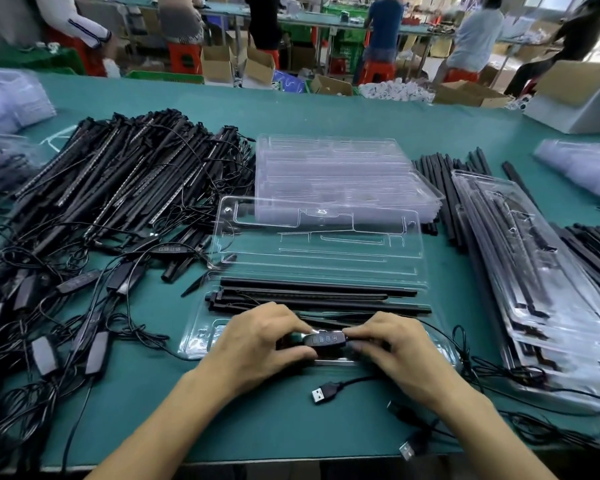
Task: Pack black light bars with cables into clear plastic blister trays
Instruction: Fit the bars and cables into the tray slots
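— Two hands on one part, is that right?
— Yes; your left hand [257, 341] and your right hand [406, 351] both pinch the black inline controller [323, 339], fingers curled round its ends; its row of buttons faces up between your fingertips.
— Where does the controller sit?
— Over the near part of the open blister tray [201, 344], low above the base; whether it touches the plastic I cannot tell, since your fingers hide that.
— And the light bars?
— Several black light bars [319, 296] lie lengthwise, side by side, in the tray's base just beyond your knuckles; the clear lid [319, 237] lies open behind them.
— The cable?
— A thin black cable [357, 380] runs from under your right wrist to a USB plug [326, 393]; the plug lies on the green table [274, 431] between your forearms, outside the tray.
— What surrounds you?
— To your left, a big heap of bars with tangled cables [118, 188]; straight ahead, a stack of empty clear trays [333, 174] at the lid's far edge; to your right, loose black bars [440, 195] and a leaning row of packed trays [534, 289]; people [383, 32] are at benches far behind.
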The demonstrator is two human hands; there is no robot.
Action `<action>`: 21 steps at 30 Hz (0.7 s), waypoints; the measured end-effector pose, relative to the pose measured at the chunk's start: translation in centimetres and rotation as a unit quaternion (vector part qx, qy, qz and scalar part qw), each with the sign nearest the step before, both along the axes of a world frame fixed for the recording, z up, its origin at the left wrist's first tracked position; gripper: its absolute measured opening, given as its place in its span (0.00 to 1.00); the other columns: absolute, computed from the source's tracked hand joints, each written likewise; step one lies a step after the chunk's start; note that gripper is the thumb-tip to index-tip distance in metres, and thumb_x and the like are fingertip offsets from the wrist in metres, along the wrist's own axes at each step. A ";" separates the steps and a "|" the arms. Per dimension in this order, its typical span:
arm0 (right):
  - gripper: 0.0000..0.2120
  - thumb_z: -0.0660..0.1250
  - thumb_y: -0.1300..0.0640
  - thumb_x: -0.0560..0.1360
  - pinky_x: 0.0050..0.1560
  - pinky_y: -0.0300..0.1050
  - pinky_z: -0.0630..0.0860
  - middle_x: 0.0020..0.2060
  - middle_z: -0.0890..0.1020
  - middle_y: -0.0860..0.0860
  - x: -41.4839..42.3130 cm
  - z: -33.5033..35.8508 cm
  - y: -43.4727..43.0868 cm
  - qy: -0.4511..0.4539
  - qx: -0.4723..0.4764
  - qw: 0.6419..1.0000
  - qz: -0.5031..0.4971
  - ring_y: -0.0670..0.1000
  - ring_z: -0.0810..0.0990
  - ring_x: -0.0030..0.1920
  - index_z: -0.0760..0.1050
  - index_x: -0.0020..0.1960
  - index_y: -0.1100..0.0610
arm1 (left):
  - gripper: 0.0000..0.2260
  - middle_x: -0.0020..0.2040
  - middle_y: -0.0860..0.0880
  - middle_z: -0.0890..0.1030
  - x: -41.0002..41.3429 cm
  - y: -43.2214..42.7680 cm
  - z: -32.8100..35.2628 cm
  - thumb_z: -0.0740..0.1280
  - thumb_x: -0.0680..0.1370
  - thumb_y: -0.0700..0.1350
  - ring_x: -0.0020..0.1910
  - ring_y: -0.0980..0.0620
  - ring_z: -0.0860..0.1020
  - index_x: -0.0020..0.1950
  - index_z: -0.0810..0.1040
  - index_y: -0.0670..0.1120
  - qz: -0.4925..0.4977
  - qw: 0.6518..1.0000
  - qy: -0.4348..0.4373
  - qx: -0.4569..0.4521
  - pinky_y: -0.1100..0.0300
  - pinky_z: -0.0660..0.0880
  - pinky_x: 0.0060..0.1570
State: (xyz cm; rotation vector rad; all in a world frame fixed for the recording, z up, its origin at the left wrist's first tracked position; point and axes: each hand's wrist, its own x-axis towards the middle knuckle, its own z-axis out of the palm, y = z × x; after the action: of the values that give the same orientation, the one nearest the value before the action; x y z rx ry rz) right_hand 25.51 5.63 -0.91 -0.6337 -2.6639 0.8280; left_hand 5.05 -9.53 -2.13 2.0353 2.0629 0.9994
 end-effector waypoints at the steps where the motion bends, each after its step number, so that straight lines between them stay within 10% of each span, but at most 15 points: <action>1: 0.09 0.72 0.54 0.75 0.47 0.38 0.74 0.43 0.79 0.39 0.3 -0.1 0.2 -0.014 -0.004 1.000 0.002 0.40 0.77 0.46 0.83 0.54 0.44 | 0.11 0.45 0.55 0.83 -0.6 -0.4 0.0 0.76 0.72 0.53 0.44 0.54 0.80 0.50 0.85 0.49 0.006 1.000 0.004 -0.001 0.55 0.79 0.43; 9: 0.10 0.69 0.52 0.77 0.46 0.35 0.72 0.43 0.76 0.36 0.3 0.2 0.4 -0.062 0.011 0.998 0.029 0.38 0.76 0.45 0.82 0.56 0.41 | 0.04 0.41 0.63 0.79 -2.8 -1.7 0.2 0.73 0.74 0.54 0.39 0.68 0.74 0.48 0.84 0.60 0.013 0.995 -0.019 -0.099 0.71 0.69 0.39; 15: 0.15 0.67 0.59 0.78 0.47 0.35 0.71 0.43 0.72 0.34 0.3 0.1 0.0 -0.079 0.032 0.996 0.036 0.39 0.74 0.45 0.81 0.57 0.39 | 0.02 0.40 0.62 0.81 -3.3 -1.6 0.6 0.73 0.74 0.55 0.41 0.61 0.78 0.46 0.82 0.61 0.032 0.982 -0.076 -0.173 0.55 0.77 0.42; 21: 0.16 0.66 0.61 0.78 0.41 0.40 0.74 0.46 0.73 0.42 0.5 0.5 -1.1 -0.068 0.092 0.992 0.052 0.45 0.74 0.43 0.80 0.59 0.42 | 0.15 0.39 0.68 0.79 -1.3 -0.4 0.6 0.69 0.67 0.69 0.38 0.66 0.77 0.45 0.77 0.62 0.138 0.973 -0.067 -0.172 0.61 0.74 0.38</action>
State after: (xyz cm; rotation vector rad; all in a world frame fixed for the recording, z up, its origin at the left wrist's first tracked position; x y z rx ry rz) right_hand 26.05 4.52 -0.38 -0.5263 -2.8759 0.5748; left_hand 3.77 -9.98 -1.53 1.5057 2.2941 0.7208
